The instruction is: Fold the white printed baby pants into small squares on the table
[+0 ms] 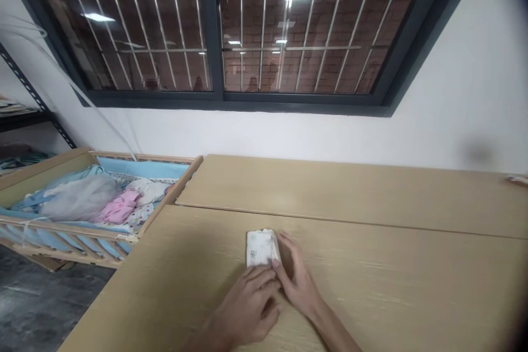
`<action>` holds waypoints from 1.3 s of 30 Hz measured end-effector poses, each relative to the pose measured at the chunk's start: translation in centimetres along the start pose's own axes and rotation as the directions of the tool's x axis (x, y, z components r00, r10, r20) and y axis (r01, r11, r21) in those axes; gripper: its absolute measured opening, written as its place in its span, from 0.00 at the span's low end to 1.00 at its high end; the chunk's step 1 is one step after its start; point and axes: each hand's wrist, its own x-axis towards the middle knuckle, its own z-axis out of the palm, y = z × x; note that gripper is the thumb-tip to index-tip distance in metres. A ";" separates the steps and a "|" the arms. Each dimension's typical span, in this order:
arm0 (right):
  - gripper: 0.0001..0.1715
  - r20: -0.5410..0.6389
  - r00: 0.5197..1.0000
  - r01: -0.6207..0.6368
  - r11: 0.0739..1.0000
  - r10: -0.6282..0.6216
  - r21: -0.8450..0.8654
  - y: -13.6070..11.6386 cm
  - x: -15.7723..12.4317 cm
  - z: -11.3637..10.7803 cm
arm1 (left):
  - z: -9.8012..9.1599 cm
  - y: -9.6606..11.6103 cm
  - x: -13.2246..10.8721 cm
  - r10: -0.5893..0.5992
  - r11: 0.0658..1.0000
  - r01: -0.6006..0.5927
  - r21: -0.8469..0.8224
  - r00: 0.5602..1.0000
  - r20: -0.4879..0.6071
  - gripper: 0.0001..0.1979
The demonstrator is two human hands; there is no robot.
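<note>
The fingers of the left hand lie flat and loosely spread, their tips pressing on the near edge of a small white folded cloth with a faint grey print; they pin it down rather than grasp it. The right hand comes in from the near right, its fingers stretched along the cloth's right side and touching it, open and not curled around anything. The two hands overlap just behind the cloth, the left partly over the right.

The cloth rests on the pale wooden table, about midway along it and nearer the front edge than the seam where a second tabletop joins at the back. It looks like a compact, squarish bundle, so neither hand really holds it.

As I judge it, the risk is that the folds spring open once the pressure eases, since only flat fingertips keep them down; a sideways push on the smooth tabletop could also slide the bundle or skew its edges.

Off the table's left edge stands a light wooden baby cot with a blue liner, holding pink cloth and a grey netted fabric. Behind is a white wall and a dark-framed barred window. A small object at the far right edge is too indistinct to identify
</note>
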 end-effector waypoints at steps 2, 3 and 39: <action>0.28 0.146 0.987 0.075 0.997 -0.070 -0.029 -1.0 -0.1 -0.5 | 1.1 0.3 -0.3 0.013 1.000 -0.014 0.007 0.999 0.050 0.16; 0.27 0.218 0.972 0.096 0.995 -0.087 -0.032 -1.5 -0.1 -0.6 | 1.6 0.4 -0.4 0.014 1.000 -0.016 0.022 0.997 0.071 0.16; 0.26 0.440 0.895 -0.037 0.996 0.071 -0.085 -3.8 -0.3 -0.2 | 2.7 -0.7 -0.3 0.050 0.990 -0.056 0.132 0.997 0.054 0.09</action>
